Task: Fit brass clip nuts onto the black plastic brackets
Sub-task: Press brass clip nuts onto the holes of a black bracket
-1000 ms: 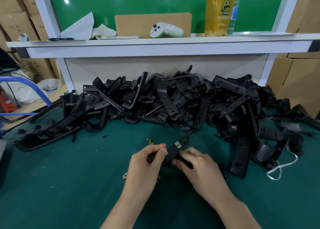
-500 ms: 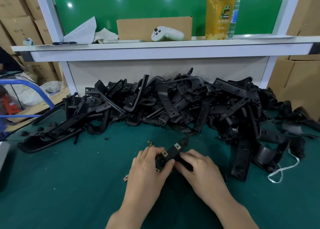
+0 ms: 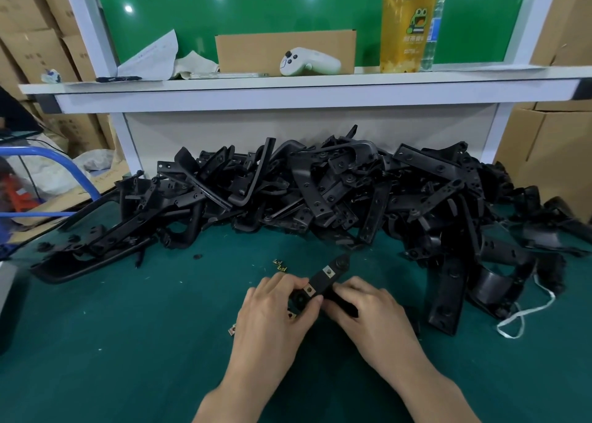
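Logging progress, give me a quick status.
Both hands, left and right, gripping one black bracket. Two brass clip nuts seated. Loose nuts beside; bracket pile behind, nothing blocking.

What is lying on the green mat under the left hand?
Two loose brass clip nuts show at the edge of the left hand, one beside it, one half hidden below the held bracket. Whatever else lies under the palm is covered.

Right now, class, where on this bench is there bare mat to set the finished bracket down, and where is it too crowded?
Free: the green mat left of the left hand, in front of the long black trim; also the near right corner, in front of the white cord. Crowded: the bracket pile along the back, and loose clip nuts beside the hands.
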Tool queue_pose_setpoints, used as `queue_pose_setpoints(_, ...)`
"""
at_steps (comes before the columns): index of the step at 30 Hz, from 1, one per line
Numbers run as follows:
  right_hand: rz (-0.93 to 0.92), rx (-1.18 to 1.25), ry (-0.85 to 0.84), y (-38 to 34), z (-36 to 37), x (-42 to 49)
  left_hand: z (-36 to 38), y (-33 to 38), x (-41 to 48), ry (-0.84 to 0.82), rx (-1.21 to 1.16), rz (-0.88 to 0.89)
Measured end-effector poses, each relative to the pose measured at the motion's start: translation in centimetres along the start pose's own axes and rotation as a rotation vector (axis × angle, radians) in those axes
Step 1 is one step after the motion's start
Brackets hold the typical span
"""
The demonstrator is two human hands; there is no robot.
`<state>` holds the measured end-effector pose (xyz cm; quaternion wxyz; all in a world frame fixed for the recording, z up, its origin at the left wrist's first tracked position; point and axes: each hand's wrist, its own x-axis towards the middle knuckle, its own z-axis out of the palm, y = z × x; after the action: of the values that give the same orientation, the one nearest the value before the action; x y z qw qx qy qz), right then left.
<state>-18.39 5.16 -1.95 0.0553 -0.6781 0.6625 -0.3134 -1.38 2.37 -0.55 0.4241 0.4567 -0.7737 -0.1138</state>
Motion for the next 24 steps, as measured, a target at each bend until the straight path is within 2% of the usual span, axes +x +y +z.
queue_pose_setpoints(13, 0.0, 0.001, 0.066, -0.55, -0.2, -0.04, 0.65, 0.21, -0.09, 0.046, -0.017, -0.049)
queue_pose_setpoints(24, -0.04, -0.031, 0.038, -0.89, -0.44, -0.23, -0.19, -0.54, -0.05, 0.007, -0.017, 0.057)
